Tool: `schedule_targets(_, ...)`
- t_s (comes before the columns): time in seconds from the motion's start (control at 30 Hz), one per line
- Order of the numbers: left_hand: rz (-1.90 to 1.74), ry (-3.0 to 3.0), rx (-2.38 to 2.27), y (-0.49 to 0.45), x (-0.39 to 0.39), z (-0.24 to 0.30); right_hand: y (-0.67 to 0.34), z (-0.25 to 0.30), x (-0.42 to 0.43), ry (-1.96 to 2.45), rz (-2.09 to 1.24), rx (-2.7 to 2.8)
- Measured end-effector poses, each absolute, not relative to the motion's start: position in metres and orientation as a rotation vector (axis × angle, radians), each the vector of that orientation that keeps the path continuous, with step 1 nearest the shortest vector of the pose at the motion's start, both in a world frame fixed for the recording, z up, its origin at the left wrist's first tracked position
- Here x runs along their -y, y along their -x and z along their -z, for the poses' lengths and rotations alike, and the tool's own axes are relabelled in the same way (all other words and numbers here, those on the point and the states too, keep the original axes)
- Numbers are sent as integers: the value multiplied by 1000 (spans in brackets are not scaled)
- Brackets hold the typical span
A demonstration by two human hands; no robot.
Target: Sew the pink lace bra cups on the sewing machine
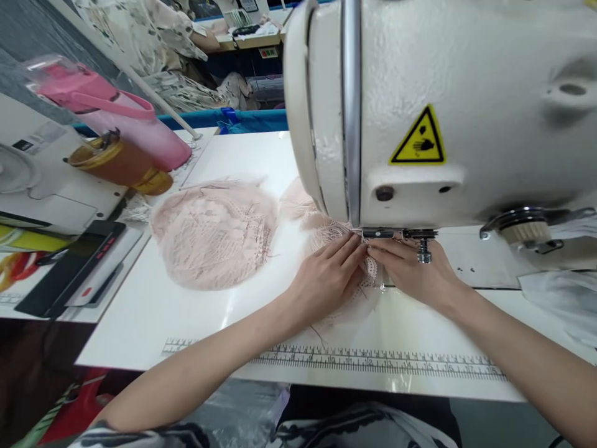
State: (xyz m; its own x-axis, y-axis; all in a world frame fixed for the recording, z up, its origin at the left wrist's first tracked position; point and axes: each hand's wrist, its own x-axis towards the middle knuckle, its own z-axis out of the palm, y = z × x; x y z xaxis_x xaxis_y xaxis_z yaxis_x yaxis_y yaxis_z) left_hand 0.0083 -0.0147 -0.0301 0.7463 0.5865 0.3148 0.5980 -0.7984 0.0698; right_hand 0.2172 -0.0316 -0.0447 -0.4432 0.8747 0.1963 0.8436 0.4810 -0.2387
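Nearest me, on the near side of the sewing machine [448, 112], a printed ruler strip [373, 362] runs along the edge of the white tabletop [140, 333]. Past it, a piece of pale pink lace [347, 314] lies at the foot of the machine, below its head, partly covered by two bare hands. The left hand [329, 270] rests over the lace, its fingers close together; the right hand [415, 267] lies opposite, fingers extended and partly behind the machine's small metal fittings. I can't tell whether either pinches the lace. Left of the machine sits a rounded heap of similar lace [217, 239], loose threads trailing. Farther off on that same side, a brown cup [119, 165] stands just beside a pink bottle [116, 118]. Beyond the machine, leftward, is another person in a patterned top [135, 37].
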Motion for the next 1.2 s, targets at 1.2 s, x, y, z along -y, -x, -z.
schedule_targets(1.2, 453, 2944, 946, 0, 4, 32, -213, 51, 30, 1344, 395, 2389)
